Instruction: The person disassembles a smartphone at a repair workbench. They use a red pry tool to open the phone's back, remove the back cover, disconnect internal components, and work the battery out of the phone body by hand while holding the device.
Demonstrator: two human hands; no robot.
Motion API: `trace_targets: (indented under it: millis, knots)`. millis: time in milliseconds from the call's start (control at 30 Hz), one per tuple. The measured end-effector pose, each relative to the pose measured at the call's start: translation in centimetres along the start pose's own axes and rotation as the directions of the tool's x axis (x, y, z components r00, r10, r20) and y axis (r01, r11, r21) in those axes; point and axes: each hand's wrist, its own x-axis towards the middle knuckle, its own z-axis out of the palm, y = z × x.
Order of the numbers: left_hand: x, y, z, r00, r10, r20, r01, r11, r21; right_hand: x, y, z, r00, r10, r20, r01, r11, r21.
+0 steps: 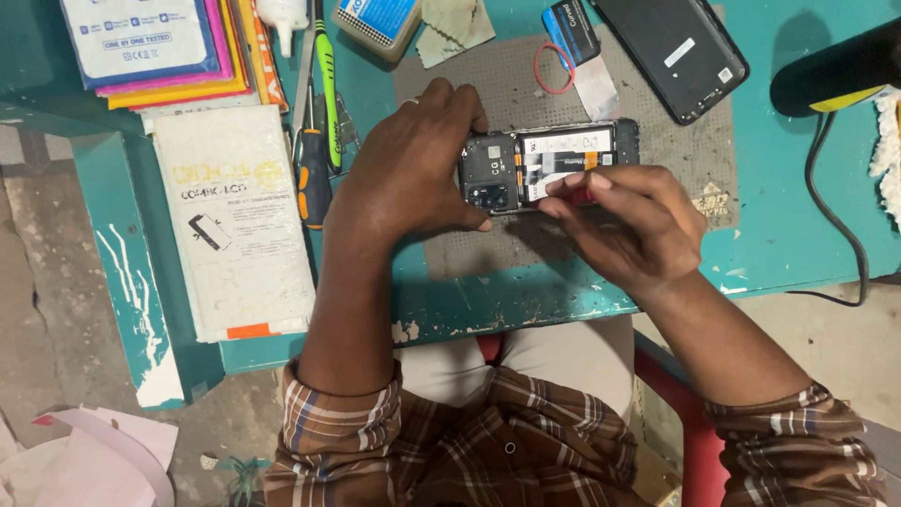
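Observation:
An opened smartphone with its back removed lies on a grey work mat, its camera module and inner parts showing. My left hand grips the phone's camera end, thumb along the near edge. My right hand pinches a small red-handled tool against the phone's middle; the tool's tip is hidden by my fingers.
The black back cover lies at the mat's far right. Screwdrivers and a white box lie left of the mat, packets stacked behind. A black hot-air tool with cable sits far right. The teal table edge runs close to my lap.

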Motion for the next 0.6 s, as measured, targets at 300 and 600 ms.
trace_targets:
  millis: [300, 600]
  knots:
    - [-0.7, -0.5, -0.6, 0.999, 0.049, 0.016, -0.048, 0.996, -0.078, 0.1, -0.2, 1.2, 0.998, 0.054, 0.008, -0.055, 0.983, 0.174]
    - [-0.6, -0.5, -0.3, 0.999, 0.035, 0.008, -0.034, 0.996, -0.077, 0.6, -0.1, 1.5, 0.999, 0.005, 0.045, -0.015, 0.973, 0.23]
